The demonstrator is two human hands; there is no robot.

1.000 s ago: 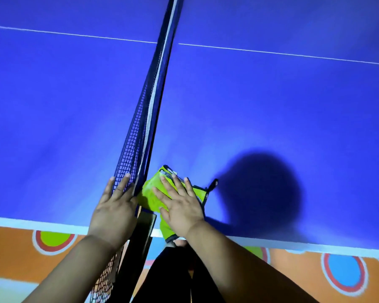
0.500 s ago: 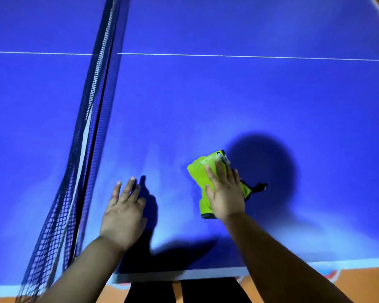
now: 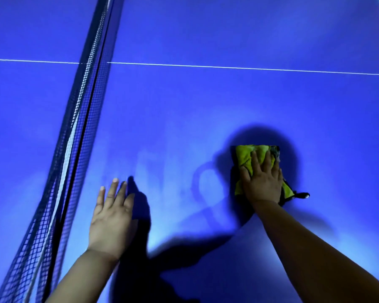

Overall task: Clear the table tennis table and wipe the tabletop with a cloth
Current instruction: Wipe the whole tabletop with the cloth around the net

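A folded yellow-green cloth (image 3: 246, 157) with a dark edge and a small black loop lies flat on the blue table tennis tabletop (image 3: 206, 106). My right hand (image 3: 262, 182) presses down on it with straight, spread fingers. My left hand (image 3: 112, 217) rests flat on the bare tabletop to the left, fingers straight, holding nothing. Faint curved wipe streaks show on the surface between the two hands.
The dark net (image 3: 75, 138) runs from the top centre down to the bottom left, just left of my left hand. A white centre line (image 3: 227, 67) crosses the table farther away. A sliver of the table's far corner shows at the top right.
My right hand has slid the cloth to the right, away from the net. My left hand has left the net and now lies flat on the tabletop. The view has shifted right.
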